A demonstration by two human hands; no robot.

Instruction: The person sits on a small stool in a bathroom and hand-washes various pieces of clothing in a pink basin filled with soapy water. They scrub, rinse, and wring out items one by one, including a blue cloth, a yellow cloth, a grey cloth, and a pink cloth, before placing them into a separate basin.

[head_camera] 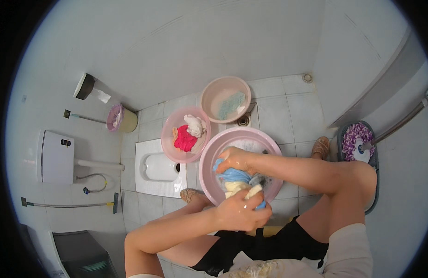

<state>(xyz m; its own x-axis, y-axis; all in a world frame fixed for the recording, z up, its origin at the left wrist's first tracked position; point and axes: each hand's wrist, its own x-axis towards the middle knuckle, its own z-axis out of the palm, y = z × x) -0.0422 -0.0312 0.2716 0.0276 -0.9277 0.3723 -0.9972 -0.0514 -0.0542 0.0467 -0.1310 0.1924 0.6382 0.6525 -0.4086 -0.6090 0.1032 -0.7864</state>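
A large pink plastic basin (206,186) holds soapy water and dark cloth. Over it, both hands grip a wet blue and cream-yellow cloth (237,175). My left hand (242,211), nearer my body, is closed around the cream part, with a bit of blue showing beside the fingers. Farther out, my right hand (236,160) grasps the blue part above the water. Some of the cloth is hidden by the hands and forearms.
A pink basin (166,147) with red and white clothes overlaps the squat toilet (142,186). Behind stands another basin (204,93) with pale green cloth in water. A floor drain (243,121), waste bin (130,121) and mop bucket (375,163) are around.
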